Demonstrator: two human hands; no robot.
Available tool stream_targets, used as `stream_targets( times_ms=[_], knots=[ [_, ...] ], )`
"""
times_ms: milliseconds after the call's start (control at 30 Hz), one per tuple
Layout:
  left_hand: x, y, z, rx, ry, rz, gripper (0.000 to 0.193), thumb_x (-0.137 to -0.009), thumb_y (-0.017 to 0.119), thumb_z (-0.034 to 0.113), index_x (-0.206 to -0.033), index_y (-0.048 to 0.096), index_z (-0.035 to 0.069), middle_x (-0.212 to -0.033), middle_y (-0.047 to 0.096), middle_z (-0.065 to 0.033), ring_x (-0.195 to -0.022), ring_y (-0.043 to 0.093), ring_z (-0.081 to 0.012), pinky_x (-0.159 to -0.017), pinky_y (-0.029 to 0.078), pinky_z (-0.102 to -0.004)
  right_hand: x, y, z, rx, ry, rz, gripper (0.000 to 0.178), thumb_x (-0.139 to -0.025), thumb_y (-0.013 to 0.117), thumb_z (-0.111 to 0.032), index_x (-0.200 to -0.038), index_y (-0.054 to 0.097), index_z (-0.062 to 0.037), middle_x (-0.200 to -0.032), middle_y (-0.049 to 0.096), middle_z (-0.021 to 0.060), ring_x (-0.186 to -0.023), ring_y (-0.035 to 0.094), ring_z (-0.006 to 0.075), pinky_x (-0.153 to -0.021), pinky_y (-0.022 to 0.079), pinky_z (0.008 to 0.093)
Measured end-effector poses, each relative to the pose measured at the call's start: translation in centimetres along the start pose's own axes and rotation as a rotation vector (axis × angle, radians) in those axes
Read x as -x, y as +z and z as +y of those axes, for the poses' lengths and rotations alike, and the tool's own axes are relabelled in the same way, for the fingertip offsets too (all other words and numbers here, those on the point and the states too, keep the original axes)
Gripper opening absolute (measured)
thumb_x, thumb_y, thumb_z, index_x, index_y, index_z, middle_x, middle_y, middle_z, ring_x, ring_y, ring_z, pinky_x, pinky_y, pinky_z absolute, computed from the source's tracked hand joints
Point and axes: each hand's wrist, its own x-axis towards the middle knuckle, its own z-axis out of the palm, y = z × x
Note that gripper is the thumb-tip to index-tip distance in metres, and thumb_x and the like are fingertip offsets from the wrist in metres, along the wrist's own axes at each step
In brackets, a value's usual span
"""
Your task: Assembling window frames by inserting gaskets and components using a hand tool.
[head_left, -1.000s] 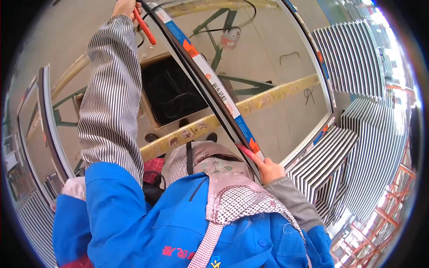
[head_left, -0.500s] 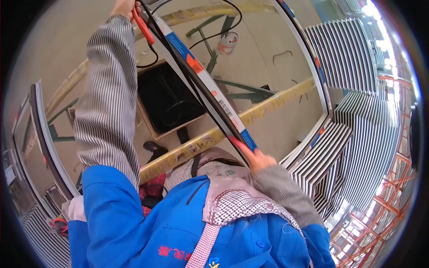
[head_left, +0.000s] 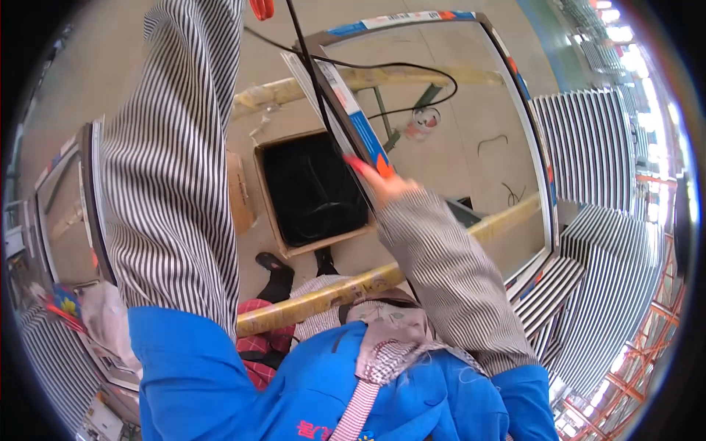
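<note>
My left arm stretches out past the top edge, so my left hand is out of sight. A red piece of a tool (head_left: 261, 8) shows at that edge beside the sleeve. A long black rubber strip (head_left: 309, 66) hangs from there down to the near-left bar of a large window frame (head_left: 346, 95) edged with blue, white and orange tape. My right hand (head_left: 390, 187) is closed around the strip against this bar. Something red covers or pokes past its fingertip, too blurred to name.
A cardboard box with black lining (head_left: 259, 176) stands on the floor below. Yellow-wrapped rails (head_left: 323, 298) run under the frame. Further right are stacks of striped profiles (head_left: 585, 121); another frame (head_left: 92, 191) leans at left. A small bucket (head_left: 424, 121) sits beyond.
My right hand has slid up along the frame bar, away from my body. My left hand has gone out past the top edge, taking the red tool with it. My view has shifted.
</note>
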Motion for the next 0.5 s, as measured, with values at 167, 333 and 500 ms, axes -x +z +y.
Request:
stream_targets(
  times_ms=[167, 333, 500],
  knots=[
    [-1.4, -4.5, 4.7, -0.182, 0.029, 0.051, 0.025, -0.076, 0.059, 0.025, -0.064, 0.056, 0.003, -0.053, 0.047, -0.003, -0.043, 0.042, -0.0118, -0.036, 0.031, -0.0281, 1.0, -2.4, -3.5, -0.05, -0.096, 0.021, 0.061, -0.085, 0.039, -0.013, -0.131, 0.017, -0.0455, -0.098, 0.058, 0.0192, -0.082, 0.062, 0.0337, -0.068, 0.05, 0.0407],
    [0.7, 0.7, 0.8, -0.056, 0.032, -0.07, 0.022, -0.079, 0.057, 0.023, -0.069, 0.057, 0.003, -0.056, 0.049, -0.0022, -0.047, 0.044, -0.0102, -0.039, 0.033, -0.0263, -9.9, -4.1, -4.6, 0.02, -0.214, 0.29, 0.064, -0.085, 0.039, -0.012, -0.132, 0.015, -0.0468, -0.097, 0.058, 0.0203, -0.081, 0.062, 0.0334, -0.067, 0.051, 0.0403],
    [2.3, 3.8, -1.3, 0.039, 0.052, -0.177, 0.02, -0.082, 0.055, 0.021, -0.074, 0.057, 0.003, -0.059, 0.05, -0.0016, -0.051, 0.046, -0.0089, -0.042, 0.035, -0.0248, -14.6, -3.5, -1.6, 0.086, -0.334, 0.562, 0.067, -0.084, 0.039, -0.01, -0.132, 0.012, -0.0482, -0.096, 0.058, 0.0214, -0.079, 0.062, 0.0331, -0.066, 0.051, 0.04]
  ],
)
